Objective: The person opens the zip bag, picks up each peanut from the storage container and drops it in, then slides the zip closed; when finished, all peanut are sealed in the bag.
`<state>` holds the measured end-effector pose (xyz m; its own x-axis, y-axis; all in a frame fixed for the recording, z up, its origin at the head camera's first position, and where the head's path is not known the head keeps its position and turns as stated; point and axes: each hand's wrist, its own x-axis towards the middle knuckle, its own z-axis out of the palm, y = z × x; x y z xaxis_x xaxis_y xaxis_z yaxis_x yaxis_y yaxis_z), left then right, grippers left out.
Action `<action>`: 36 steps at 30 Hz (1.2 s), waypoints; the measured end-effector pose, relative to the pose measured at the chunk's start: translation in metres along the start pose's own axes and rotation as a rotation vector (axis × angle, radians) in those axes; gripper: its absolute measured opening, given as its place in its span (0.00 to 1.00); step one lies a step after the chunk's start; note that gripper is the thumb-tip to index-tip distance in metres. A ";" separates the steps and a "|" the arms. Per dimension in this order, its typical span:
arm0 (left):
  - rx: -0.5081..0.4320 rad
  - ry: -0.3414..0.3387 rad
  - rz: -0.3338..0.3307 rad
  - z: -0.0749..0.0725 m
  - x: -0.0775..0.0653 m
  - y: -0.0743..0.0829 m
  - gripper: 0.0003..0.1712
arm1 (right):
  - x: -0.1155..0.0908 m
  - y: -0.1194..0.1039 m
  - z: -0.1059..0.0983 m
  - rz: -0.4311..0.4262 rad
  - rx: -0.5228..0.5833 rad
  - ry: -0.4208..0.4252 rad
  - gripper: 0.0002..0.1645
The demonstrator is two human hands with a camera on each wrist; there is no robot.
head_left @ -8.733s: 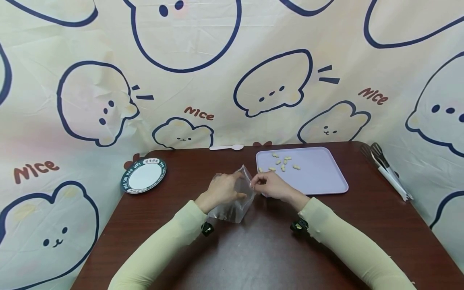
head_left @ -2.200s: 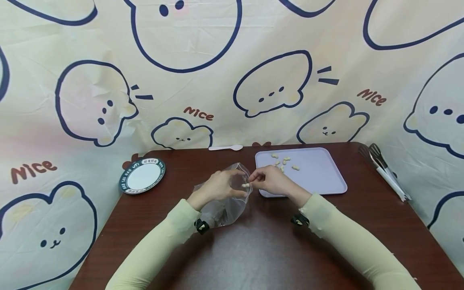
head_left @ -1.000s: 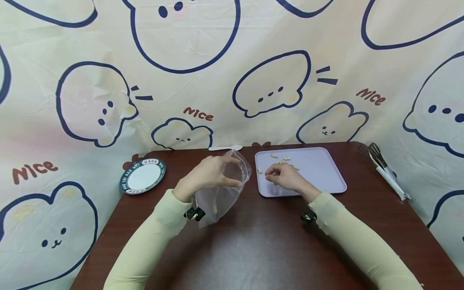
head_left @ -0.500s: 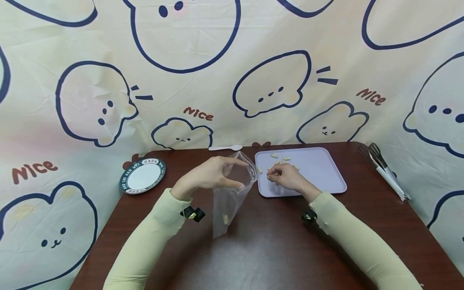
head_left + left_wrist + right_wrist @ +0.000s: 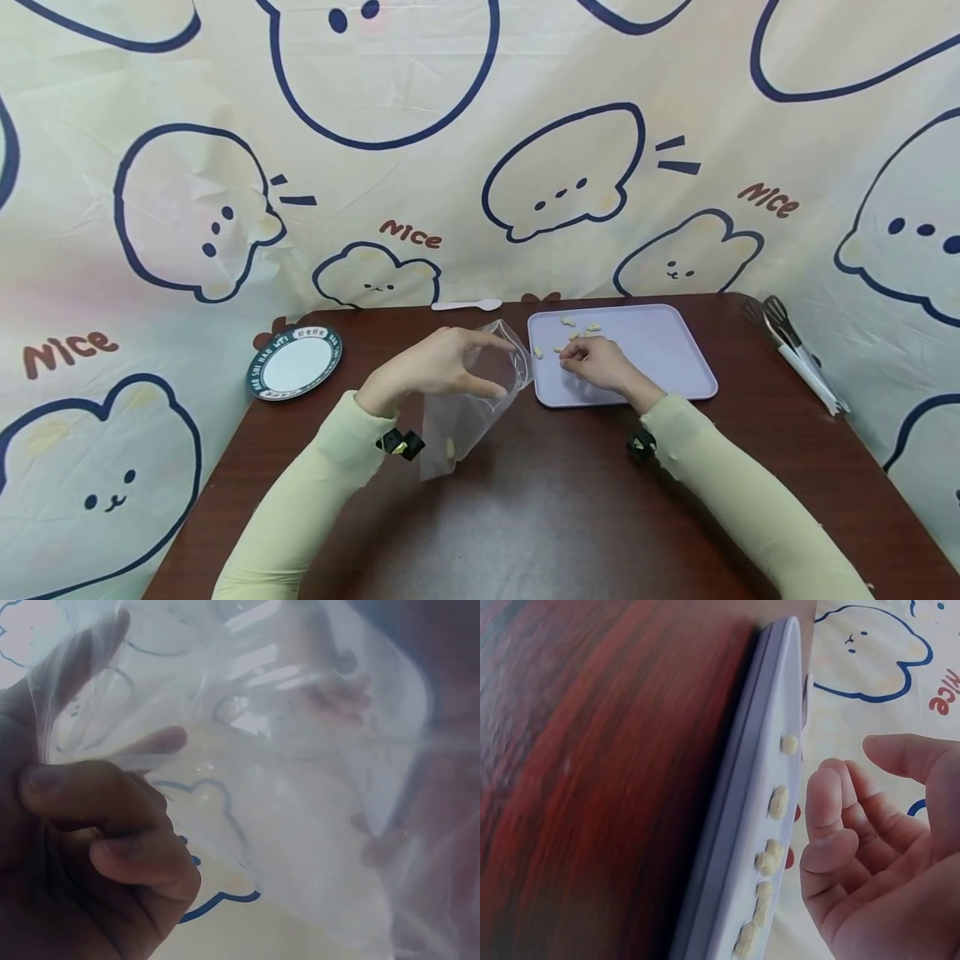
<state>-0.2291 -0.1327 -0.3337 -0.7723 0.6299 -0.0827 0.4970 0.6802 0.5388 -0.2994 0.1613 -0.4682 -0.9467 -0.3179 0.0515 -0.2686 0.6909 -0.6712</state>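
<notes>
My left hand (image 5: 442,358) grips a clear plastic bag (image 5: 472,417) by its mouth, thumb and fingers spread apart at the opening. The left wrist view shows other fingers (image 5: 142,862) curled against the film. A pale peanut (image 5: 450,450) shows low in the hanging bag. Over the lilac tray (image 5: 667,358), my right hand (image 5: 603,365) has its fingertips beside a peanut (image 5: 558,350). In the right wrist view its thumb (image 5: 900,754) stands apart from loosely bent fingers, with nothing between them. Several peanuts (image 5: 778,802) lie along the tray.
A plate with a dark green rim (image 5: 333,350) lies at the table's back left. A white spoon (image 5: 467,306) is at the back edge, and whisk-like utensils with white handles (image 5: 813,379) lie at the right edge. The brown table (image 5: 525,525) extends in front.
My right hand, which held a peanut at the bag's mouth about two seconds ago, has gone back over the tray. The bag was lifted by my left hand, and its bottom has just swung left.
</notes>
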 end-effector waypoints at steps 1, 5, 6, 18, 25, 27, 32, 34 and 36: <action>-0.010 -0.001 0.000 0.000 0.000 -0.001 0.37 | 0.001 0.003 0.000 -0.002 -0.009 0.009 0.08; -0.046 -0.007 0.000 0.002 0.001 -0.004 0.37 | 0.004 0.012 0.000 0.007 -0.050 0.026 0.10; -0.052 -0.009 -0.001 0.002 0.001 -0.005 0.37 | 0.005 0.013 0.000 0.014 -0.057 0.028 0.10; 0.097 -0.011 -0.020 0.021 0.008 -0.010 0.41 | 0.016 0.014 0.004 0.044 -0.185 0.058 0.13; 0.120 0.014 0.010 0.031 0.012 -0.013 0.39 | 0.025 0.015 0.008 0.064 -0.251 0.049 0.16; 0.122 0.020 0.020 0.032 0.013 -0.013 0.39 | 0.027 0.016 0.009 0.078 -0.265 0.042 0.16; 0.126 0.026 0.036 0.034 0.014 -0.015 0.38 | 0.029 0.015 0.011 0.101 -0.285 0.028 0.13; 0.126 0.030 0.032 0.034 0.014 -0.015 0.38 | 0.029 0.014 0.011 0.110 -0.286 0.022 0.10; 0.119 0.035 0.024 0.035 0.014 -0.015 0.39 | 0.030 0.013 0.011 0.123 -0.286 0.019 0.09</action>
<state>-0.2336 -0.1216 -0.3720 -0.7719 0.6345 -0.0407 0.5573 0.7060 0.4370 -0.3291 0.1538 -0.4838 -0.9777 -0.2098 -0.0015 -0.1880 0.8791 -0.4380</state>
